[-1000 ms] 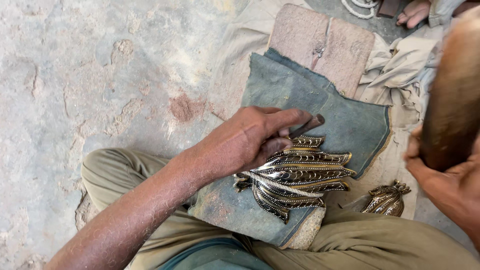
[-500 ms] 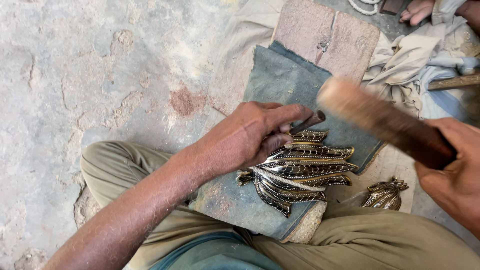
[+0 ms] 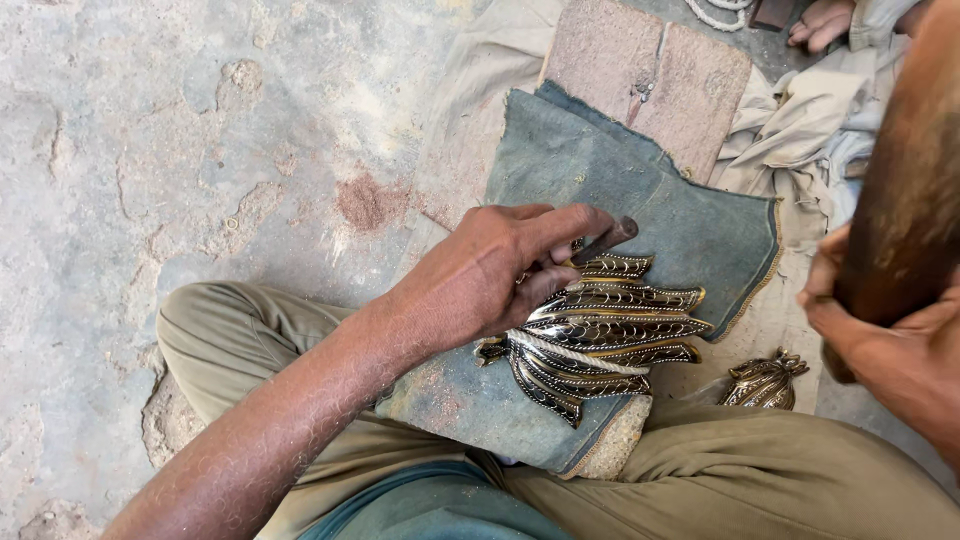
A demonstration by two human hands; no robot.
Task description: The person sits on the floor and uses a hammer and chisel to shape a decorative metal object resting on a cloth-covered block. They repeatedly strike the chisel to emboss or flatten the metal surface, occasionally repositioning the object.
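Fingers [image 3: 545, 250] of the left hand [image 3: 480, 275] pinch a punch [image 3: 608, 238] on the brass leaf [image 3: 600, 335]; right hand [image 3: 895, 345], gripping the mallet [image 3: 905, 210], has raised it again.

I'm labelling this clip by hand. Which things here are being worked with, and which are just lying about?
Worked with: left hand, small punch, embossed metal piece, wooden mallet in right hand, blue cloth pad.
Lying about: second metal piece, stone slab, rope.
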